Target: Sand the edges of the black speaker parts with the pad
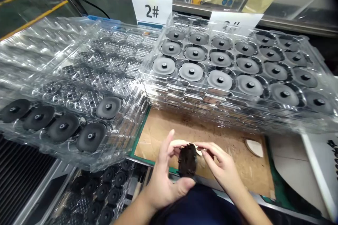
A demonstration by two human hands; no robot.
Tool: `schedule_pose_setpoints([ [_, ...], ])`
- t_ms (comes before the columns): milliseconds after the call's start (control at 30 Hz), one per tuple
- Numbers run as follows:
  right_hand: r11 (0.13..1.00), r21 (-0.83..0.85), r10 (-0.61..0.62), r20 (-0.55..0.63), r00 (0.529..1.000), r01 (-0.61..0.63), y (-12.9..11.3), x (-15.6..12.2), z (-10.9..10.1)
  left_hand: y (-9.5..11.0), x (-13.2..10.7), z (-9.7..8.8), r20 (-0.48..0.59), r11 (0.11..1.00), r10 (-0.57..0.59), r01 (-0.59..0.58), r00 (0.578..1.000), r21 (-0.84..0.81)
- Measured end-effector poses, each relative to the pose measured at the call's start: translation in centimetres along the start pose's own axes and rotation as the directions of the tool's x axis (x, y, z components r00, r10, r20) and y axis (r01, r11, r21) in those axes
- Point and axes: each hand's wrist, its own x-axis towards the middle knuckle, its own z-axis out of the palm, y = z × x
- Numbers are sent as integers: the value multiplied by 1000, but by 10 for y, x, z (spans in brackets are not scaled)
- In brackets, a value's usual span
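Observation:
In my left hand (166, 179) I hold a black part (187, 160) between thumb and fingers. It is roundish, stands tilted, and its near side looks ragged. My right hand (220, 163) is closed in a pinch at the part's upper right edge. A small pale piece (198, 150) shows by those fingertips, though I cannot make out what it is. Both hands are above a brown cardboard sheet (224, 137) on a green-edged bench.
Beyond the cardboard rises a stack of clear trays (190, 89), its top one filled with grey-black discs. At left another clear tray (124, 126) holds several black discs (91, 136). A pale curved piece (255, 147) lies on the cardboard. Below left are smaller black parts (102, 191) in a tray.

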Motion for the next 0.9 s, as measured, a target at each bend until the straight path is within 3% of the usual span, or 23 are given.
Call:
schedule_pose_setpoints([
  [67,1000,3,6,-35,999,-6,-7,-3,-10,1,-1,-2,56,934,114,-126,992,335],
  [100,1000,22,6,-56,998,-5,-11,-5,-15,2,-1,-1,99,887,148,-176,984,427],
  [200,987,157,-2,-86,996,15,-22,-13,-29,4,1,2,178,795,206,-270,962,543],
  [333,961,272,27,93,995,-51,-37,-20,-41,8,3,11,248,764,199,-308,948,566],
  [533,897,381,69,385,920,-226,-51,-15,-55,13,3,20,276,831,44,-188,960,523],
  [700,843,466,86,380,921,-270,-53,-16,-63,15,-1,27,301,862,-33,-125,953,492],
  [900,709,595,62,484,873,-380,-45,-24,-74,14,1,45,350,919,-151,0,924,394],
])
